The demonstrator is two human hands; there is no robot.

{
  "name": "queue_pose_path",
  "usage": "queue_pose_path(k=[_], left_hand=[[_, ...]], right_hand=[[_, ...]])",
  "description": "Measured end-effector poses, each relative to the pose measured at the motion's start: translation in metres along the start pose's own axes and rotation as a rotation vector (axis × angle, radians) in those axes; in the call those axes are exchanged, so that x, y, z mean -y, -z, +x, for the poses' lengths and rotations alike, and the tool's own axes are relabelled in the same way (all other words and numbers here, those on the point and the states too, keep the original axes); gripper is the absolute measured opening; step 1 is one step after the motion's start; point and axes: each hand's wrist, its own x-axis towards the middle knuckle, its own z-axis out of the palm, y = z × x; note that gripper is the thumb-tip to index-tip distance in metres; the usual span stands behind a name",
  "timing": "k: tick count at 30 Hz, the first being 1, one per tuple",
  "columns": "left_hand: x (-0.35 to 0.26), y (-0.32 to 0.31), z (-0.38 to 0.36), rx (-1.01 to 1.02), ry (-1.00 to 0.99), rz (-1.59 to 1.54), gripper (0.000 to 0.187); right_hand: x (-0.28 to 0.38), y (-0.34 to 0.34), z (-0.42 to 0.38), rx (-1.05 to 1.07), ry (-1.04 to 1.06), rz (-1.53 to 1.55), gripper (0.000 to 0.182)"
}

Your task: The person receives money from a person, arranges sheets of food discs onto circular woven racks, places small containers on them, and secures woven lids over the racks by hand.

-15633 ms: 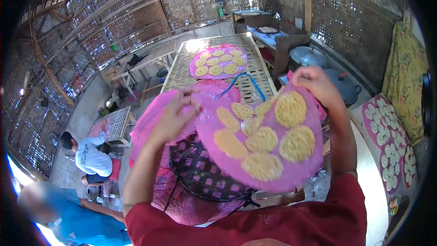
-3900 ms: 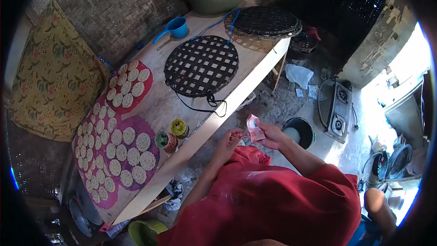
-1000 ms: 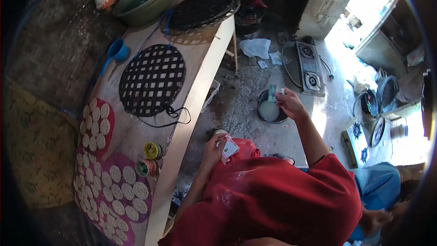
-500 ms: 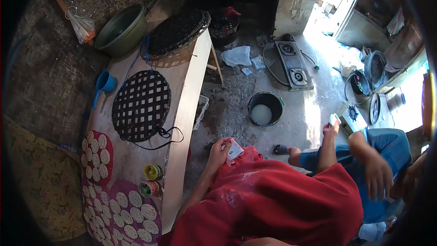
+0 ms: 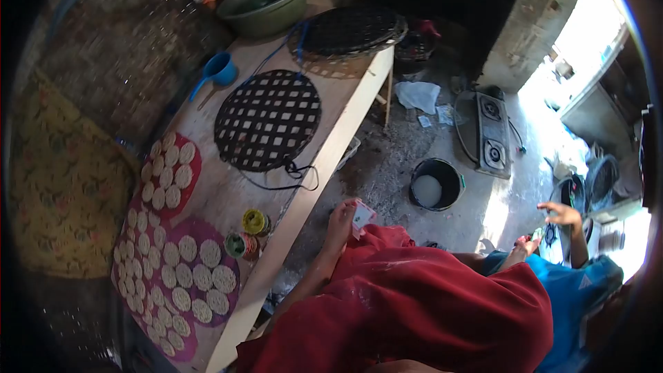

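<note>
My left hand (image 5: 341, 223) is closed on a small white card-like pack (image 5: 362, 215) with pink edges and a small dark mark, held in front of my red shirt (image 5: 428, 297). Beyond my right sleeve, my right hand (image 5: 526, 246) has its fingers curled round a small pale-green and white thing (image 5: 536, 235), too small to make out. Close by it, another person's raised hand (image 5: 563, 214) has its fingers apart. That person wears a blue shirt (image 5: 573, 304).
Left stands a wooden table (image 5: 207, 193) with pale round discs (image 5: 202, 276) on coloured sheets, a black woven tray (image 5: 268, 121), a blue dipper (image 5: 219, 69), a green basin (image 5: 266, 5) and yellow jar (image 5: 255, 222). The floor holds a black bucket (image 5: 452, 183) and gas stove (image 5: 492, 135).
The view has swung left, so the table and bucket appear further right. The other person's hand has risen beside my right hand. Both my hands keep their holds.
</note>
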Motion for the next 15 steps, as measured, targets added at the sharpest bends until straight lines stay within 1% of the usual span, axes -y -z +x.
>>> queue_pose_path(k=[1,3,5,7,8,10,12,15], left_hand=[[-0.004,0.004,0.0,-0.026,-0.008,-0.009,0.027],[-0.01,0.012,-0.001,-0.171,-0.044,-0.149,0.028],[0.003,0.031,0.003,-0.229,-0.07,-0.171,0.027],[0.005,0.042,0.0,-0.235,-0.013,-0.261,0.025],[0.008,0.044,-0.001,-0.25,-0.021,-0.272,0.025],[0.012,0.045,-0.003,-0.269,-0.084,-0.431,0.023],[0.011,0.047,-0.006,-0.264,-0.088,-0.476,0.023],[0.01,0.051,-0.009,-0.257,-0.104,-0.526,0.023]], right_hand=[[-0.002,-0.004,0.002,0.013,-0.006,-0.013,0.009],[-0.004,-0.015,0.007,0.036,-0.001,-0.046,0.009],[-0.008,-0.027,0.01,0.064,-0.004,-0.07,0.01],[-0.013,-0.041,0.012,0.094,-0.009,-0.084,0.011],[-0.015,-0.05,0.013,0.112,-0.01,-0.098,0.011],[-0.021,-0.068,0.014,0.158,-0.023,-0.113,0.013],[-0.034,-0.088,0.018,0.213,-0.036,-0.139,0.014],[-0.069,-0.129,0.016,0.367,-0.086,-0.184,0.017]])
